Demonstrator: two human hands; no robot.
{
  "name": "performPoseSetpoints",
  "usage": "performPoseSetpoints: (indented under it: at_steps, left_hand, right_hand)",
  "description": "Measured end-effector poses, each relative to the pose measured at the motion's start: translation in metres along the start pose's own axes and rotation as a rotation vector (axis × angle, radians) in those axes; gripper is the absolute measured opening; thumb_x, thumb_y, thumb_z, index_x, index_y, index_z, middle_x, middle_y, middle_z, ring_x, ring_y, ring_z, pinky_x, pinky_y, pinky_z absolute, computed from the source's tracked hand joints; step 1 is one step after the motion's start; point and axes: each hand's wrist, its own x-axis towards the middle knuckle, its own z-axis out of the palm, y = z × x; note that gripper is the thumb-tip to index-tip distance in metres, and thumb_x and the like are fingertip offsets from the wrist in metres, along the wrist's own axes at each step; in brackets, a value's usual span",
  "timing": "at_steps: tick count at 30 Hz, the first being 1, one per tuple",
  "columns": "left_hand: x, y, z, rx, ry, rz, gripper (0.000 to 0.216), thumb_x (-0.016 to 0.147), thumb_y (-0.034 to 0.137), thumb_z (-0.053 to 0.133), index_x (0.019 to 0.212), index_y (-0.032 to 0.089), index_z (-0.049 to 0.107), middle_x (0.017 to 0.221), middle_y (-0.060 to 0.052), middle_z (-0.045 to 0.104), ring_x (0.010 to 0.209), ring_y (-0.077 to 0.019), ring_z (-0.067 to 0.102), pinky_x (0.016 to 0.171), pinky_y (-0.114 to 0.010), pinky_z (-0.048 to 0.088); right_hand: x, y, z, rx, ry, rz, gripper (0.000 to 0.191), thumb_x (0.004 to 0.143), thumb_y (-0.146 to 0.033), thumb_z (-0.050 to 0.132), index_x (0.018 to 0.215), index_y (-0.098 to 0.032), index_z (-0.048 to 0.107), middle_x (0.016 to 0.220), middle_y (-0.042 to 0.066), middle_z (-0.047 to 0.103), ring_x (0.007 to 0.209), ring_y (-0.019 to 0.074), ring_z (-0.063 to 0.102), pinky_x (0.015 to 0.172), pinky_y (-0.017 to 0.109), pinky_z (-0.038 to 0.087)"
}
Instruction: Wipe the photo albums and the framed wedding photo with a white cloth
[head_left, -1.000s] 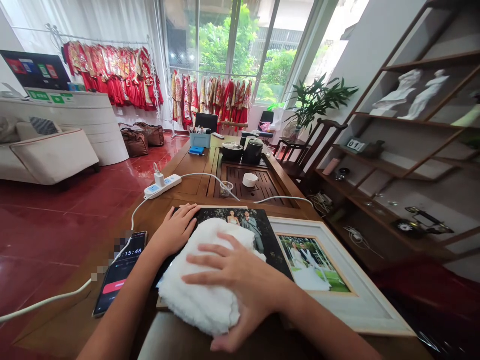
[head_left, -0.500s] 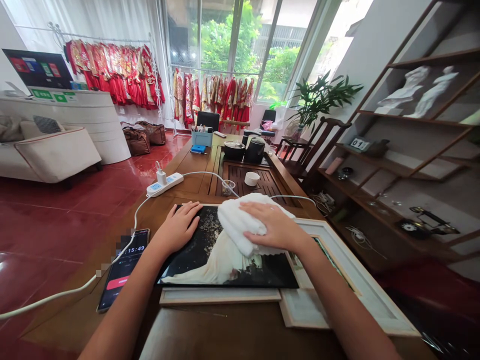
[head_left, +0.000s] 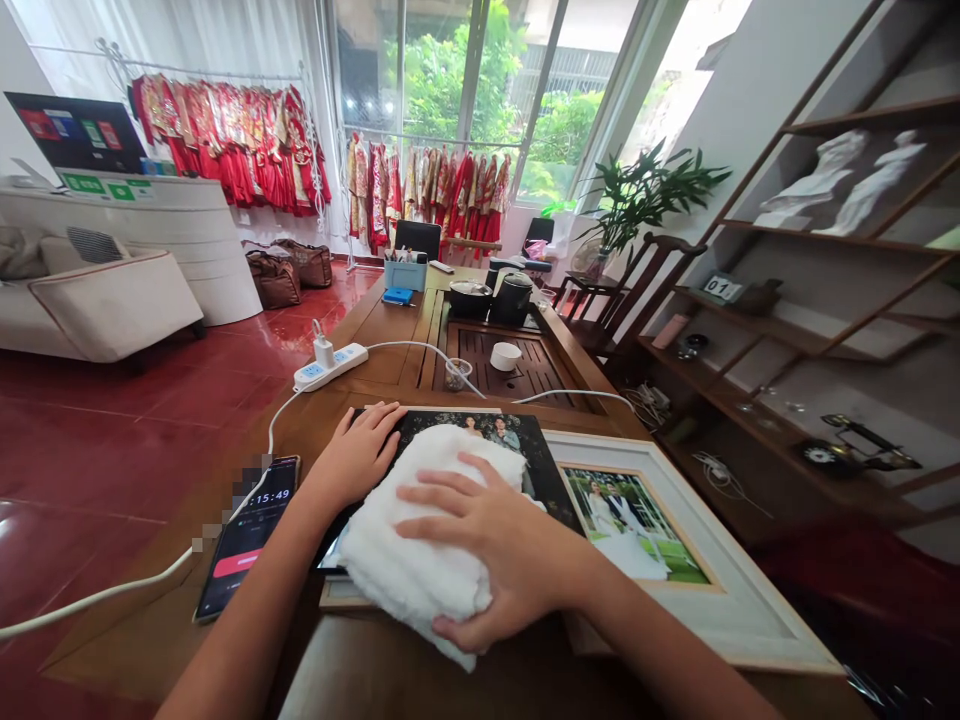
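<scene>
A dark, glossy photo panel (head_left: 544, 470) with two people pictured on it lies on the table, its lower part largely hidden. My left hand (head_left: 362, 452) rests open and flat on its upper left corner, fingers stretched out. Under my right hand (head_left: 480, 530) is a bunched white towel (head_left: 409, 560), held against the panel with the fingers spread across it and the thumb at its near edge. The towel hangs past the panel's near edge. Beneath and to the right lies a framed photo (head_left: 645, 520) with a wide white mount.
A phone (head_left: 247, 540) lies left of my left arm, with a white cable across it. Beyond the panel are a power strip (head_left: 331, 367), a small glass (head_left: 458, 375), a white cup (head_left: 505, 356) and a dark kettle (head_left: 513, 297). Shelves (head_left: 825, 350) stand at the right.
My right hand has drawn the towel from the panel's upper right down and left to its near edge. The panel's pictured couple and the framed photo are now uncovered. My left hand stays put.
</scene>
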Motion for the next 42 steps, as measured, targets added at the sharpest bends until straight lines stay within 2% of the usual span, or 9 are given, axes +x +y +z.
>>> performPoseSetpoints:
  at_steps: [6,12,16,19,26,30,33,37,42]
  left_hand:
    - [0.000,0.000,0.000,-0.008,-0.018,0.003,0.044,0.099,0.034,0.028,0.141,0.029,0.038,0.148,-0.003,0.042,0.138,-0.0200,0.034,0.116,-0.051,0.018]
    - [0.001,0.000,-0.002,-0.013,-0.019,0.003,0.044,0.099,0.036,0.028,0.142,0.029,0.038,0.148,-0.003,0.041,0.138,-0.0207,0.034,0.116,-0.052,0.017]
    - [0.000,0.001,-0.002,-0.013,-0.024,0.004,0.044,0.100,0.035,0.027,0.142,0.029,0.038,0.148,-0.002,0.041,0.138,-0.0197,0.033,0.116,-0.052,0.017]
    - [0.000,0.001,-0.002,-0.015,-0.020,0.002,0.044,0.100,0.035,0.028,0.142,0.029,0.038,0.148,-0.003,0.041,0.138,-0.0201,0.034,0.116,-0.052,0.017]
    - [0.000,0.001,-0.001,0.005,-0.017,-0.003,0.044,0.099,0.034,0.027,0.141,0.029,0.039,0.148,-0.003,0.041,0.138,-0.0197,0.034,0.116,-0.050,0.018]
    - [0.000,0.000,0.000,0.007,-0.009,0.006,0.044,0.099,0.035,0.027,0.141,0.029,0.038,0.148,-0.003,0.041,0.138,-0.0199,0.034,0.116,-0.050,0.017]
    - [-0.001,-0.001,0.000,0.008,-0.020,0.001,0.044,0.099,0.035,0.027,0.142,0.028,0.038,0.148,-0.003,0.041,0.138,-0.0199,0.034,0.116,-0.051,0.017]
    - [-0.001,0.000,0.000,0.008,-0.022,0.001,0.044,0.099,0.035,0.027,0.142,0.029,0.038,0.148,-0.003,0.040,0.138,-0.0201,0.034,0.116,-0.051,0.017]
    - [-0.001,0.000,-0.002,-0.003,-0.024,-0.004,0.044,0.099,0.034,0.027,0.141,0.028,0.039,0.148,-0.004,0.041,0.138,-0.0207,0.034,0.116,-0.051,0.017]
  right_hand:
    - [-0.006,0.014,-0.007,-0.021,0.009,0.085,0.067,0.072,-0.052,0.063,0.133,-0.030,0.049,0.147,0.004,0.042,0.134,0.0285,0.037,0.114,0.051,0.006]
    - [-0.030,0.066,-0.024,-0.142,0.118,0.314,0.062,0.076,-0.044,0.060,0.134,-0.027,0.048,0.145,0.006,0.045,0.132,0.0295,0.039,0.112,0.053,0.017]
    - [-0.042,0.092,-0.029,-0.170,0.191,0.372,0.064,0.074,-0.040,0.061,0.134,-0.022,0.048,0.141,0.009,0.049,0.129,0.0303,0.042,0.109,0.050,0.027]
    - [-0.042,0.086,-0.029,-0.177,0.193,0.350,0.064,0.073,-0.042,0.063,0.133,-0.023,0.048,0.139,0.009,0.050,0.129,0.0312,0.042,0.109,0.050,0.027]
    - [-0.023,0.017,-0.023,-0.039,0.006,0.145,0.065,0.067,-0.057,0.066,0.123,-0.027,0.054,0.136,0.008,0.050,0.126,0.0316,0.043,0.110,0.054,0.019]
    - [-0.015,-0.003,-0.016,-0.009,-0.021,0.088,0.064,0.066,-0.060,0.066,0.119,-0.027,0.055,0.137,0.008,0.049,0.126,0.0329,0.042,0.110,0.058,0.016]
    - [-0.016,0.003,-0.015,-0.048,0.009,0.142,0.062,0.069,-0.062,0.064,0.119,-0.026,0.056,0.136,0.009,0.050,0.123,0.0318,0.045,0.110,0.055,0.019]
    - [-0.025,0.030,-0.019,-0.158,0.097,0.365,0.066,0.072,-0.061,0.061,0.125,-0.022,0.052,0.132,0.011,0.053,0.120,0.0339,0.048,0.103,0.054,0.032]
    - [-0.039,0.071,-0.026,-0.219,0.171,0.527,0.077,0.075,-0.058,0.059,0.141,-0.025,0.037,0.139,0.011,0.048,0.124,0.0342,0.046,0.102,0.053,0.036]
